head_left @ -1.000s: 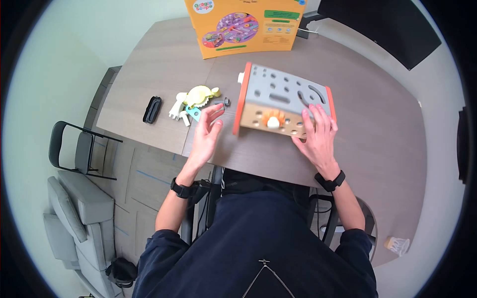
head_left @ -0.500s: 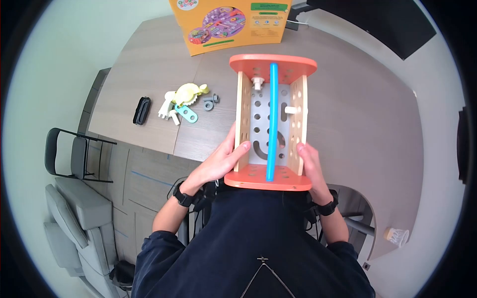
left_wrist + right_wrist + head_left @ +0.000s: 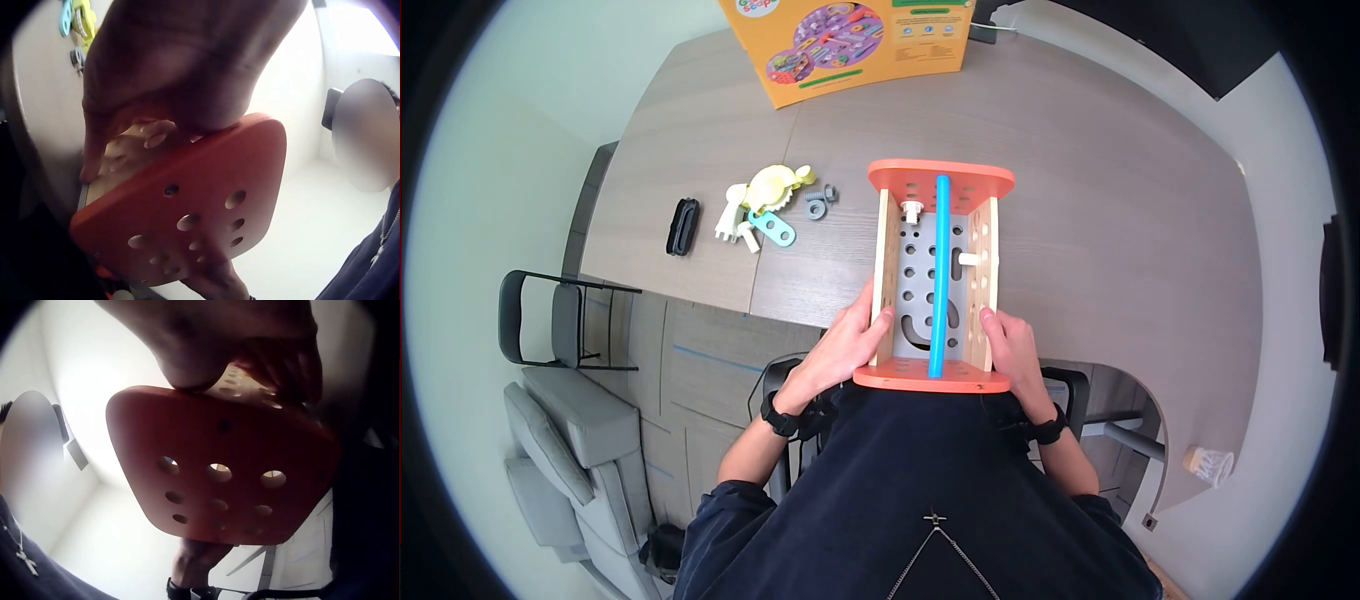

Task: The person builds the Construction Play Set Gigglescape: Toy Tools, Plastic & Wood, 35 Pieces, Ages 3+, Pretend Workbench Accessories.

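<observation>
A wooden toy toolbox (image 3: pixel 884 379) with red end panels and pale, holed sides faces up with its inside showing. Lengthwise over it runs a blue handle bar (image 3: pixel 941 280). My left hand (image 3: pixel 840 347) grips the left side near the closer end, thumb over the edge; my right hand (image 3: pixel 1013 350) holds the right side the same way. Inside, a white bolt (image 3: pixel 912 210) sits near the far end and a white peg (image 3: pixel 971 259) sticks in from the right wall. Both wrist views show a holed red end panel (image 3: pixel 212 194) up close.
Left on the table lie a yellow-green toy piece (image 3: pixel 771 188), a teal holed strip (image 3: pixel 778 231), grey nut and bolt pieces (image 3: pixel 816 209) and a black case (image 3: pixel 683 227). An orange box (image 3: pixel 880 70) stands behind, a cup (image 3: pixel 1208 466) at right.
The toolbox, earlier over the table with its grey holed face up, was turned to show its inside. The left hand took hold of it too. Since then its far end has come closer to me.
</observation>
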### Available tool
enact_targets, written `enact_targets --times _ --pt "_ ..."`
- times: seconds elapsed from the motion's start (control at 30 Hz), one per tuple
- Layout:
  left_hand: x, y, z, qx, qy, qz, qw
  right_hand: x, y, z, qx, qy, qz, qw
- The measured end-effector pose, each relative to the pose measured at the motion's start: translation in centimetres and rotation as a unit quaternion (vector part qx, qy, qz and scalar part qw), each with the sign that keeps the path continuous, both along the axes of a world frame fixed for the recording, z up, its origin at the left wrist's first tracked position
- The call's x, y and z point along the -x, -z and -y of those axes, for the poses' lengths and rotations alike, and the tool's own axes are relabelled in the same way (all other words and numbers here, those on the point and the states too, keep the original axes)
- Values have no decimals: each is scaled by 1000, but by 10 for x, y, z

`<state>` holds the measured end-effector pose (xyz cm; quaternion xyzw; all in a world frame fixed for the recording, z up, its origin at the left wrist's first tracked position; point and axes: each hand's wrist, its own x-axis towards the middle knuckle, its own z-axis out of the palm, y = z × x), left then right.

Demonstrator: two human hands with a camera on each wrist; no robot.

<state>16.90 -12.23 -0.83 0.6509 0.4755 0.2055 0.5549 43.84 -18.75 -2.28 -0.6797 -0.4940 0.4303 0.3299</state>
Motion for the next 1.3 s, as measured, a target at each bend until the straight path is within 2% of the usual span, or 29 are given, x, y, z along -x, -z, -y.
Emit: enact_targets --times 0.1,0.2,0.27,0.4,0.5,0.53,0.57,0.63,0.7,0.8,0.9,0.93,1.03,1.3 --pt "-3 -4 2 15 -5 -2 1000 -3 1 -1 11 -10 23 1000" --pt "-3 -19 -4 66 30 -40 997 -4 2 -2 11 -18 38 999" --pt "-4 -22 -4 51 34 -49 997 -6 14 -1 -29 -24 65 997" --pt "-1 -23 -8 -7 57 -80 995 -5 9 -2 -14 -23 67 997" --pt "27 7 -29 -53 66 -52 995 -5 2 -3 6 -30 75 997" --pt "28 -12 -40 -82 50 -74 993 -5 0 -3 2 -29 69 997" --pt "28 -24 -51 -84 3 -156 984 -5 -1 -2 -1 -28 64 998" --pt "34 -8 -75 -232 -90 -232 940 -8 -1 -1 -4 -35 63 997" --pt "44 13 -101 -299 -110 -291 902 -11 -2 -3 -11 -42 68 997" --pt "42 29 -117 -342 -98 -391 849 -16 -7 -6 -32 -44 77 996" --pt "31 29 -124 -315 -87 -454 829 -18 -10 -6 -60 -25 66 996" --pt "34 39 -130 -352 -99 -440 820 -18 -11 -6 -63 -20 62 996" --pt "34 48 -141 -357 -86 -483 795 -20 -15 -7 -49 -16 59 997" --pt "33 46 -140 -373 -33 -452 809 -31 -9 -12 -98 9 18 995"
